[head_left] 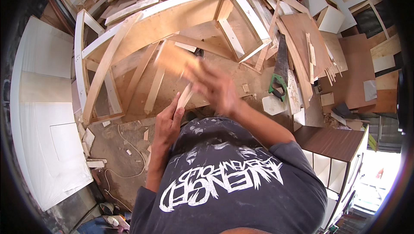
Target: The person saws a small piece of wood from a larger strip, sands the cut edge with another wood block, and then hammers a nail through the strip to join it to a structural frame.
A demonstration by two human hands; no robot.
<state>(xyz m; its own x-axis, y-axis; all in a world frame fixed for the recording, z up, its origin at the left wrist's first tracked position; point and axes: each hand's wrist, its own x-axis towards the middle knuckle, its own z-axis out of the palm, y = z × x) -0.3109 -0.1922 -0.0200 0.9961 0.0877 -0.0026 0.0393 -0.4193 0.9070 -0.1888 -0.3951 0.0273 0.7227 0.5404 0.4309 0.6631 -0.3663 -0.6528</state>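
Note:
My left hand [167, 124] is closed around a narrow pale wooden strip [185, 97], which points up and away from me. Just above and to its right, my right hand [215, 88] grips a flat, orange-brown wooden piece [174, 58]. Motion smears both the hand and this piece, so its exact kind cannot be made out. The strip's far end comes close to my right fingers; whether they touch is unclear. Beyond both hands stands a large wooden frame [172, 12] with white-faced edges and bare plywood inside.
A handsaw [279, 81] with a green handle leans among boards on the right. Brown panels [351, 70] and offcuts lie farther right, near a dark-topped cabinet [330, 141]. White panels [47, 135] stand at the left. A pale cord [125, 176] crosses the littered floor.

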